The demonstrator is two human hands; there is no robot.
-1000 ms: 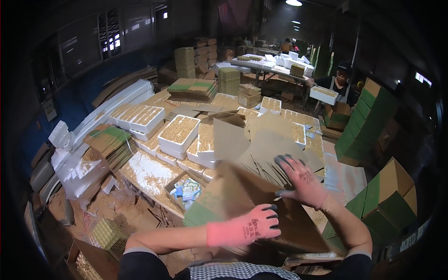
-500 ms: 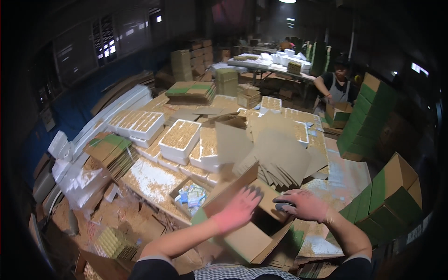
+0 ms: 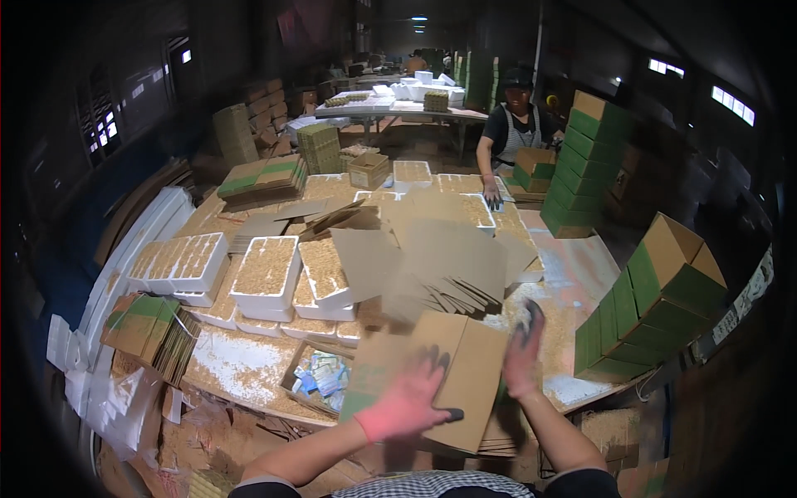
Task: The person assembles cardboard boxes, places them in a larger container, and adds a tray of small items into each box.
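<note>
A brown cardboard carton (image 3: 471,365) with a green-printed side stands tilted in front of me, at the near edge of the table. My left hand (image 3: 407,398), in a pink glove with dark fingertips, lies against the carton with fingers spread. At the carton's right edge is my right hand (image 3: 522,353), gloved alike. Its fingers are stretched upward, and I cannot tell whether the palm touches the board. Just beyond the carton lies a pile of flat cardboard sheets (image 3: 452,249). An open box of small blue and white packets (image 3: 322,375) sits to the left.
White foam trays (image 3: 266,270) filled with tan granules cover the table's middle. Green and brown cartons (image 3: 647,307) stand at the right, with a taller stack (image 3: 581,166) behind. Folded cartons (image 3: 149,332) lie at the left. A co-worker (image 3: 515,133) reaches over the far right side.
The carton's open top flaps now lie closed over it. My right hand has come off the flap to the right edge, fingers extended. The view has turned right; the co-worker's hand reaches onto the table.
</note>
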